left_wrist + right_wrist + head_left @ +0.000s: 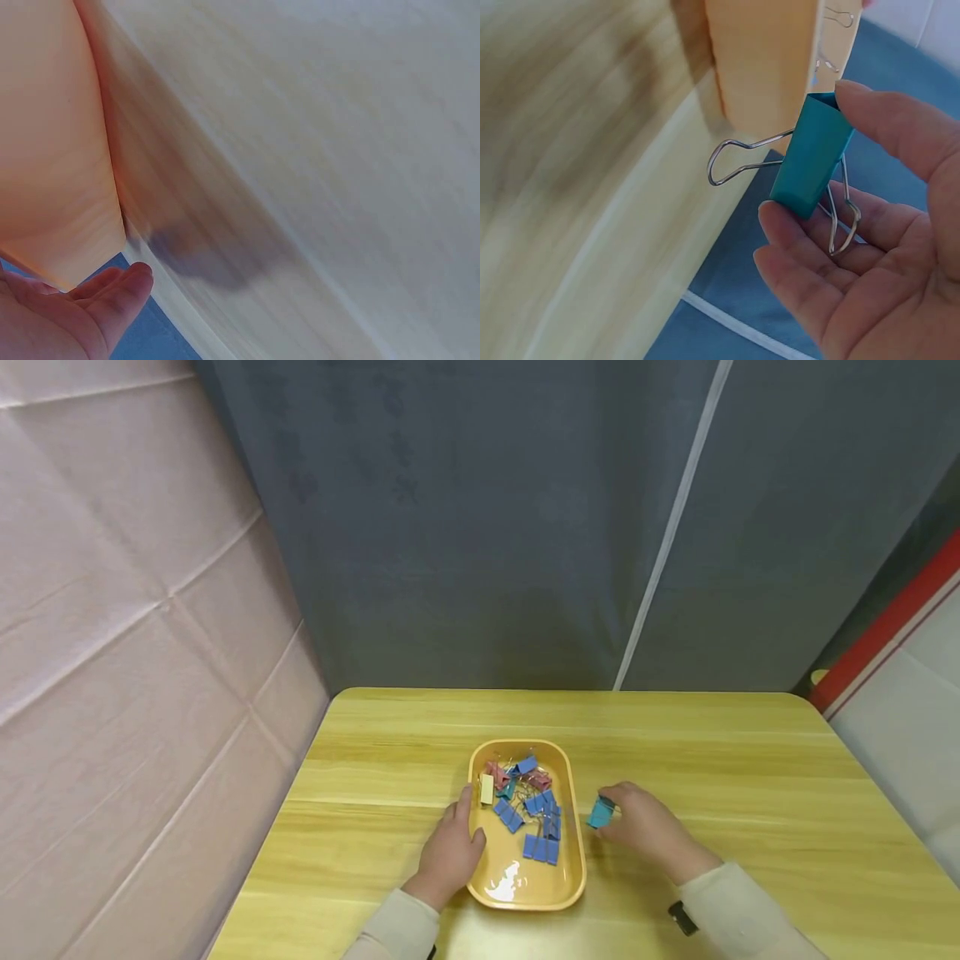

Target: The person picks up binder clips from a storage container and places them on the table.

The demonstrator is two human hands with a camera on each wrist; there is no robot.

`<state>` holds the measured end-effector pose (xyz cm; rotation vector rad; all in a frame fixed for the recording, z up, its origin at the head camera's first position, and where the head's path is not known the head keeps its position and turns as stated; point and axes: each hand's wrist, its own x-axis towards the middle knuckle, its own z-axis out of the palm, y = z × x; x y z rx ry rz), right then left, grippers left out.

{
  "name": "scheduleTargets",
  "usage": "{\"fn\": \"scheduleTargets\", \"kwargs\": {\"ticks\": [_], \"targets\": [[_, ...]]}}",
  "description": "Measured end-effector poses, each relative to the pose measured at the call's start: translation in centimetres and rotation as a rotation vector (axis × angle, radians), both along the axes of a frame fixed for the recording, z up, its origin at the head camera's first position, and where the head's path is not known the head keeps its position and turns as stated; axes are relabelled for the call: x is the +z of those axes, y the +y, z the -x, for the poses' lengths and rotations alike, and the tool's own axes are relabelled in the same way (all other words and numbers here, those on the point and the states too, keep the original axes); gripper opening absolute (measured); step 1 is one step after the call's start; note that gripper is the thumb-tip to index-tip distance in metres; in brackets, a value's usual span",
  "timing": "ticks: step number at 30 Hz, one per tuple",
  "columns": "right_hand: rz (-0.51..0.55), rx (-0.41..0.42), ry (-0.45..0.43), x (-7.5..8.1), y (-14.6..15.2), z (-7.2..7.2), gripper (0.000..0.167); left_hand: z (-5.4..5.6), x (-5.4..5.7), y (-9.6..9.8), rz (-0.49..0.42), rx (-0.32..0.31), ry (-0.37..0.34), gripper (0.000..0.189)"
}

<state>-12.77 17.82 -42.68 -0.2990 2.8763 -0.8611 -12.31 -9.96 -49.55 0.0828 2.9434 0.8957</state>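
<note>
A teal binder clip (810,157) is pinched between the thumb and fingers of my right hand (648,827), just right of the yellow tray (551,887). In the right wrist view its two wire handles stick out on opposite sides. My left hand (450,852) holds the tray's left edge, thumb over the rim; the left wrist view shows its fingers (124,296) by the tray's outer wall. Inside the tray lie several blue binder clips (541,849), pinkish-red clips (497,774), a pale yellow clip (487,789) and a teal clip (506,787).
The tray stands on a wood-grain table (375,827). Behind the table's far edge hangs a dark grey cloth (465,527) with a pale strip. A light pink covering (135,652) rises on the left, and a red-and-white surface (900,652) borders the right.
</note>
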Motion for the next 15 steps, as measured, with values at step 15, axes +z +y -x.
{"fn": "scheduleTargets", "kwargs": {"ticks": [15], "targets": [[-0.014,-0.042,-0.080,-2.1,0.8,-0.4,0.055,0.0,0.2,0.0,0.002,-0.006,-0.010,0.067]]}}
